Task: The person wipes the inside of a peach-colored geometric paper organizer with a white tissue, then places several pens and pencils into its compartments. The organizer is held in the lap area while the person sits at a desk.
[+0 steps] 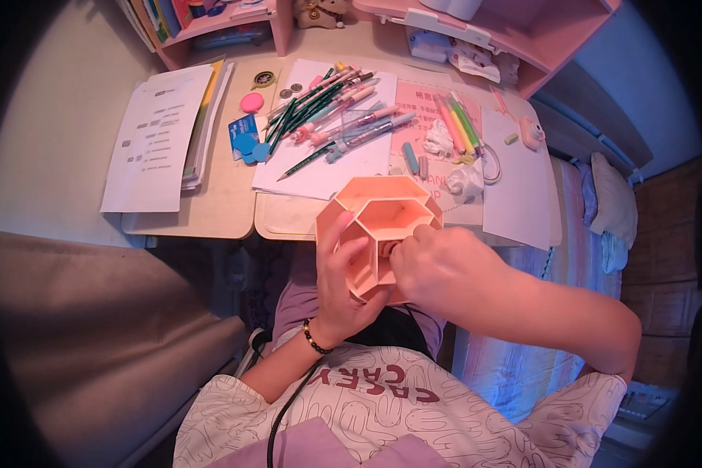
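A pink pen organizer (pixel 382 189) with several hexagonal compartments is tilted toward me over my lap, at the desk's front edge. My left hand (pixel 339 288) grips its left side, fingers along the wall and thumb near the bottom. Closed and bent, my right hand (pixel 444 265) reaches into a compartment at its right side. Those fingertips are hidden inside, and I cannot make out what they hold, if anything. Beyond the organizer, a pile of pencils and pens (pixel 320 109) lies on white paper (pixel 281 171).
Stacked papers (pixel 152 148) lie at the desk's left. Blue discs (pixel 249 147) and a pink round case (pixel 251 102) sit beside the pencils. Highlighters (pixel 459 125), crumpled tissue (pixel 438 139) and a tape roll (pixel 491 165) are on the right. Pink shelves (pixel 538 39) stand behind.
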Demonstrator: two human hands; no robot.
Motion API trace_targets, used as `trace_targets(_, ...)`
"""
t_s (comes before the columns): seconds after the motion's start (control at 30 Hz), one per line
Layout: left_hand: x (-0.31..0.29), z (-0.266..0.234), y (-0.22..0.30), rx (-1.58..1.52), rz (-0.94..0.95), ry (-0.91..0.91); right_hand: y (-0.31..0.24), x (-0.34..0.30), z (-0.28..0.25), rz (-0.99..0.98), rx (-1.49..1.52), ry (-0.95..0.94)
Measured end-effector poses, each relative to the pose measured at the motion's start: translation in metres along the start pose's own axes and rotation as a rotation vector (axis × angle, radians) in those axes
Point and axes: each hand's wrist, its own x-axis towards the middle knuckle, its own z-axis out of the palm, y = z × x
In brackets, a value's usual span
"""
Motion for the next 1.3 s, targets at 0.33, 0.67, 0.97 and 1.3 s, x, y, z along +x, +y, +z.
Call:
trace_targets(0.33, -0.002, 0.003, 0.005, 0.082, 0.005, 0.011, -0.025, -0.01, -0.001, 0.037, -0.311, -0.038)
trace_targets(0.67, -0.003, 0.009, 0.002, 0.044, -0.007, 0.043, -0.006, -0.014, 0.006, 0.198, 0.297, -0.016)
trace_targets(0.97, -0.004, 0.008, 0.002, 0.06, -0.009, 0.03, -0.006, -0.024, -0.001, 0.125, 0.021, 0.283)
trace_targets(1.3, -0.005, 0.01, 0.003, 0.101, 0.006, 0.055, -0.022, 0.001, -0.001, 0.071, -0.221, -0.063)
